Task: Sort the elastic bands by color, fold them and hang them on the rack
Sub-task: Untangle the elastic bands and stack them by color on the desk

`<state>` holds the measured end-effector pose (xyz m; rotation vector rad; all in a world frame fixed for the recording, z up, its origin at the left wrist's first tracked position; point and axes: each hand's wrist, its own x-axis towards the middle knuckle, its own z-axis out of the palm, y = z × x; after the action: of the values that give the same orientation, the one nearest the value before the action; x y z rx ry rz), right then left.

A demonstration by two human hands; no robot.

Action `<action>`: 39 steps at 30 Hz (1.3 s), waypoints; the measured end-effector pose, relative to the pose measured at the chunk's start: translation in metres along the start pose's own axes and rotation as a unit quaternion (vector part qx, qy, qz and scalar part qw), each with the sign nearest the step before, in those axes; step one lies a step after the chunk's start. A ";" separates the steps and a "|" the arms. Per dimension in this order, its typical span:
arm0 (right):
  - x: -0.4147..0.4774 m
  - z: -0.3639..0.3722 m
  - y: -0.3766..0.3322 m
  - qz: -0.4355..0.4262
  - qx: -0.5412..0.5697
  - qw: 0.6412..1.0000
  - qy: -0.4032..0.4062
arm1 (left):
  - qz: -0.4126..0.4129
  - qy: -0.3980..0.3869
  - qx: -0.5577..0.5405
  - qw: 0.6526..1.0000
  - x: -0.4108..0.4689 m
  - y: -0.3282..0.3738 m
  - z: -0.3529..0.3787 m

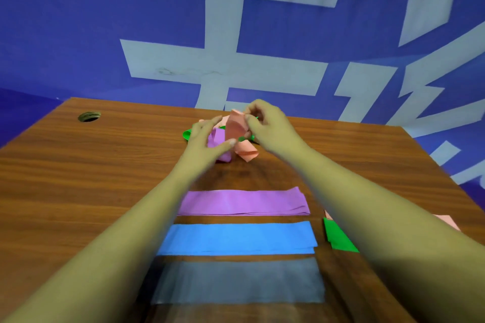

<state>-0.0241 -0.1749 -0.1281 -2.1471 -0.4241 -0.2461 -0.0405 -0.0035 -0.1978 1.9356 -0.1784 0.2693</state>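
The pink band [235, 126] stands lifted above the tangled pile at the far middle of the surface [78, 165], and my right hand [265, 123] pinches its top. My left hand [207, 139], fingers spread, seems to touch the crumpled purple band [221, 140].

Five laid-out bands [242, 203] (two part-hidden), one lifted pink band [235, 126]; one tangled pile [223, 151]

Seems like this is happening in an office: wood-grain desk [78, 165] showing a cable hole [89, 116] upper left, blue wall [52, 34] carrying huge white lettering [223, 68] up top.
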 end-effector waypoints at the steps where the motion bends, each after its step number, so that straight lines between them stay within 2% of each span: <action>1: 0.000 -0.010 -0.010 0.001 0.018 1.000 0.009 | 0.012 -0.018 -0.032 0.999 0.001 0.014 -0.001; 4: -0.006 -0.040 -0.038 0.010 0.069 0.997 0.030 | 0.012 -0.063 -0.104 0.992 0.001 0.052 0.002; 7: -0.016 -0.063 -0.053 0.034 0.121 0.991 0.049 | 0.008 -0.025 -0.143 0.989 -0.003 0.079 0.005; 12: -0.036 -0.090 -0.071 0.085 0.272 0.958 0.036 | 0.038 -0.035 -0.127 0.991 -0.018 0.125 0.005; 16: -0.048 -0.108 -0.078 0.086 0.227 0.968 0.060 | 0.050 -0.062 -0.112 0.991 -0.030 0.151 0.005; 20: -0.059 -0.128 -0.082 0.072 0.204 0.973 0.080 | 0.025 -0.081 -0.122 0.989 -0.049 0.156 0.009; 25: -0.077 -0.147 -0.080 0.109 0.254 0.955 0.109 | -0.027 -0.221 -0.136 0.965 -0.079 0.147 0.021; 29: -0.094 -0.157 -0.067 0.141 0.281 0.941 0.123 | -0.071 -0.273 -0.131 0.950 -0.104 0.136 0.031; 33: -0.110 -0.168 -0.047 0.203 0.301 0.919 0.156 | -0.104 -0.269 -0.092 0.953 -0.122 0.125 0.034; 37: -0.132 -0.180 -0.030 0.263 0.333 0.896 0.129 | -0.102 -0.247 -0.026 0.963 -0.128 0.120 0.036; 39: -0.144 -0.187 -0.019 0.288 0.302 0.903 0.104 | -0.111 -0.244 -0.018 0.963 -0.128 0.119 0.039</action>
<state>-0.1676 -0.3477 -0.0544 -1.5195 0.2488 0.0041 -0.1899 -0.0845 -0.1397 1.9354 -0.2827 -0.3631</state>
